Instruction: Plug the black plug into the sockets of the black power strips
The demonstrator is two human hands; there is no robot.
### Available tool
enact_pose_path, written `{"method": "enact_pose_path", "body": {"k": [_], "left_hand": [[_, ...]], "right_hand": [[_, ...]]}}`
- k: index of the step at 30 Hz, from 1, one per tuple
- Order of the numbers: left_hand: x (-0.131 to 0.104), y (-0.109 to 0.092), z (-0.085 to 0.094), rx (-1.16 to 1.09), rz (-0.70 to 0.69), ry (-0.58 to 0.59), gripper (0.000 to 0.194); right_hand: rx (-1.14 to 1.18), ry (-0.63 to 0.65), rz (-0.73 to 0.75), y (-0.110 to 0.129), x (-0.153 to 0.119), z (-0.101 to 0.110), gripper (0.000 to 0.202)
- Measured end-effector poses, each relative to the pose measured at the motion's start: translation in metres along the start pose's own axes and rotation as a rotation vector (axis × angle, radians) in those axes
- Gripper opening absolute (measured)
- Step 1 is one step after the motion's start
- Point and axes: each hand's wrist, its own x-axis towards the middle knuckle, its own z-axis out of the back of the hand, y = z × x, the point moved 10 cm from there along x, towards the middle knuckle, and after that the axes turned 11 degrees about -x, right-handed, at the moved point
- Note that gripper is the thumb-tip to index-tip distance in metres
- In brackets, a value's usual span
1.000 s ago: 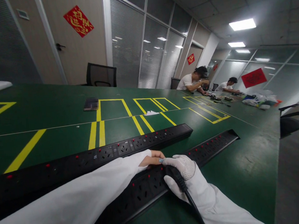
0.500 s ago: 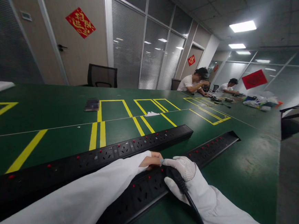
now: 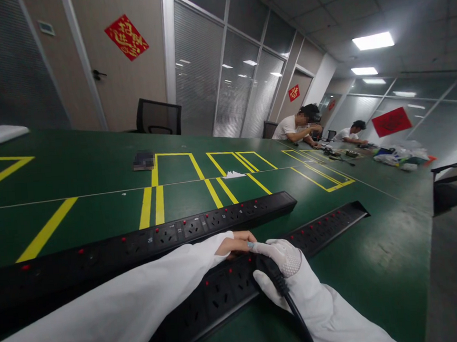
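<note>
A black plug (image 3: 266, 264) with a thick black power cord (image 3: 299, 321) is in my right hand (image 3: 285, 261), which wears a white dotted glove. The fingers and thumb close around the plug, right over the near power strip (image 3: 218, 293). Its sockets lie in a row with small red lights; the plug's pins are hidden. My left hand (image 3: 238, 243), bare beyond a white sleeve, bends over the strip's far side close to the right fingertips. Its fingers look curled on the strip, though their tips are partly covered. Behind runs a second black power strip (image 3: 193, 226).
Yellow tape outlines (image 3: 172, 155) mark the green table (image 3: 388, 248). A dark blurred item (image 3: 144, 161), white paper scrap (image 3: 234, 174) and white device (image 3: 0, 134) lie farther back. Two people (image 3: 288, 128) sit at the far end near plastic bags (image 3: 401, 155). A chair (image 3: 159, 116) stands opposite.
The whole view has shifted slightly, with things appearing a little farther right. Both hands keep nearly the same place on the near power strip, and the plug stays in the right hand.
</note>
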Motion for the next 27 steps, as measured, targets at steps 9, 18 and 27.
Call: {"method": "enact_pose_path", "body": {"k": [9, 18, 27], "left_hand": [[0.005, 0.003, 0.002, -0.028, -0.059, 0.01, 0.038], [0.003, 0.0, 0.003, 0.063, -0.011, 0.011, 0.036], [-0.005, -0.004, -0.001, 0.062, 0.052, -0.04, 0.022]], "right_hand": [[0.035, -0.037, 0.034, 0.004, 0.001, 0.015, 0.038], [0.25, -0.041, -0.005, 0.017, 0.018, 0.013, 0.026], [0.136, -0.037, 0.002, 0.006, 0.002, 0.024, 0.04]]}}
